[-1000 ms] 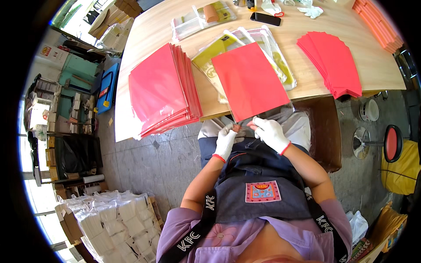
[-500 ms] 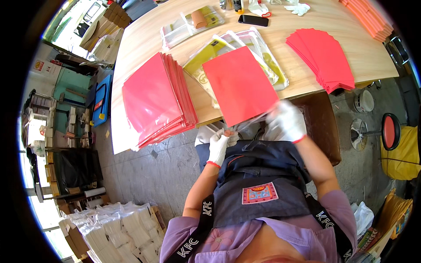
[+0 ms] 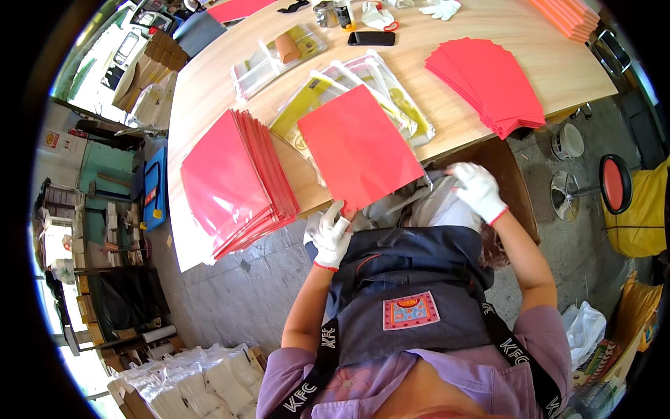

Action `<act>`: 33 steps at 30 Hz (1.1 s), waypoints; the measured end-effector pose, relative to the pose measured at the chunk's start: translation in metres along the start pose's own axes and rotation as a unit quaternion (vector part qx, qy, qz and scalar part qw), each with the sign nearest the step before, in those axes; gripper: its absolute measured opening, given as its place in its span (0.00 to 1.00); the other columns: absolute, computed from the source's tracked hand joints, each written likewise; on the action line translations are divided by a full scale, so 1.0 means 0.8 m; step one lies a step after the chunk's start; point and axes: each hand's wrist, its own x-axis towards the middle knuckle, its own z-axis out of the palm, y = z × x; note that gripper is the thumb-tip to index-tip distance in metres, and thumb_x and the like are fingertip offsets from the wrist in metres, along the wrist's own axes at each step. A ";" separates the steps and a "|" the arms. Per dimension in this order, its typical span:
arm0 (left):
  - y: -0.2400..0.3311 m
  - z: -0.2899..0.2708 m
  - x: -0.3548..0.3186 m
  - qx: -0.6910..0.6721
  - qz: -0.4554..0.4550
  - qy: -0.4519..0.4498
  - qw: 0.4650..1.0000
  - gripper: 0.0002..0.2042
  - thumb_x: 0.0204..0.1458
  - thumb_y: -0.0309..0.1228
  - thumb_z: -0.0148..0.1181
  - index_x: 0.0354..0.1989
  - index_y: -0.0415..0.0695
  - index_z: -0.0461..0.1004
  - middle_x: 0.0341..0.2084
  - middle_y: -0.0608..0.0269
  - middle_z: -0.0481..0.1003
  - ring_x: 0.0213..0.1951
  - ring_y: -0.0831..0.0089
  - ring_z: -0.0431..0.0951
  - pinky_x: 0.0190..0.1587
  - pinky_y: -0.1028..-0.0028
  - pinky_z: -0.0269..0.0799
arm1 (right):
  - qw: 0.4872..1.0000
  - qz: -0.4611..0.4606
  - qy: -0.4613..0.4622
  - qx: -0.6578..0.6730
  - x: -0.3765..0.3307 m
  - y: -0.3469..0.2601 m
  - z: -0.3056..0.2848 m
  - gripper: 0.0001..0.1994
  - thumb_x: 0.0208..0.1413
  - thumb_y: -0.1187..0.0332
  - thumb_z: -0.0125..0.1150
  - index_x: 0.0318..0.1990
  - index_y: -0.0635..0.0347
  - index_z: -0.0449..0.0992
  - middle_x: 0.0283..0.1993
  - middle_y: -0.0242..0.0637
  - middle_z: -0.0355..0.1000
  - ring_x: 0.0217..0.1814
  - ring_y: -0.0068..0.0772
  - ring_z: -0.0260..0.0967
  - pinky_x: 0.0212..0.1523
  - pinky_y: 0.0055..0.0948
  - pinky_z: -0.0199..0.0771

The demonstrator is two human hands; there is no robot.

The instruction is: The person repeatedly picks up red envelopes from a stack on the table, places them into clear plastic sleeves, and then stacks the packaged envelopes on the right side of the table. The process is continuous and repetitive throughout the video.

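A red sheet (image 3: 359, 143), apparently in a clear plastic sleeve, lies tilted over the table's front edge, its near end sticking out toward me. My left hand (image 3: 330, 237), in a white glove, pinches its near left corner. Off the sheet's right corner is my right hand (image 3: 479, 191), also gloved, with fingers stretched and apart; nothing shows in them. Under the sheet are several clear bags with yellow-green print (image 3: 300, 115). To the left stands a thick stack of glossy red sleeved sheets (image 3: 227, 178). A fan of plain red sheets (image 3: 488, 84) lies to the right.
Farther back on the table (image 3: 209, 77) are another pile of clear bags (image 3: 255, 70), a black phone (image 3: 371, 38), scissors with red handles (image 3: 389, 26) and white gloves (image 3: 441, 9). A brown box (image 3: 513, 174) stands below the front edge. A red-seated stool (image 3: 615, 184) is on the right.
My right hand, blurred at the sheet's right corner before, is now clear of it to the right. My left hand has shifted slightly left. The whole view has shifted a little.
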 end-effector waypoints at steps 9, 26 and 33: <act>-0.014 0.022 -0.041 -0.299 -0.386 0.073 0.870 0.09 0.45 0.24 0.60 0.36 0.40 0.71 0.19 0.70 0.66 0.26 0.75 0.69 0.28 0.74 0.66 | 0.926 0.104 -0.010 0.362 0.053 -0.067 0.047 0.12 0.46 0.60 0.61 0.26 0.60 0.70 0.27 0.44 0.69 0.29 0.43 0.69 0.32 0.38 0.67; 0.017 -0.227 0.068 -0.324 -0.320 0.163 0.875 0.20 0.45 0.15 0.48 0.49 0.37 0.69 0.27 0.75 0.63 0.26 0.86 0.58 0.31 0.87 0.55 | 0.634 0.110 -0.207 0.737 0.103 -0.205 0.066 0.11 0.58 0.62 0.50 0.30 0.58 0.71 0.18 0.24 0.63 0.14 0.15 0.58 0.14 0.15 0.54; -0.106 -0.297 0.033 0.032 -0.343 0.139 0.928 0.17 0.53 0.24 0.44 0.52 0.36 0.66 0.45 0.53 0.69 0.47 0.65 0.69 0.50 0.71 0.63 | 0.878 -0.147 -0.061 0.452 0.213 -0.339 0.029 0.18 0.53 0.53 0.52 0.25 0.58 0.76 0.22 0.42 0.72 0.23 0.39 0.69 0.26 0.34 0.66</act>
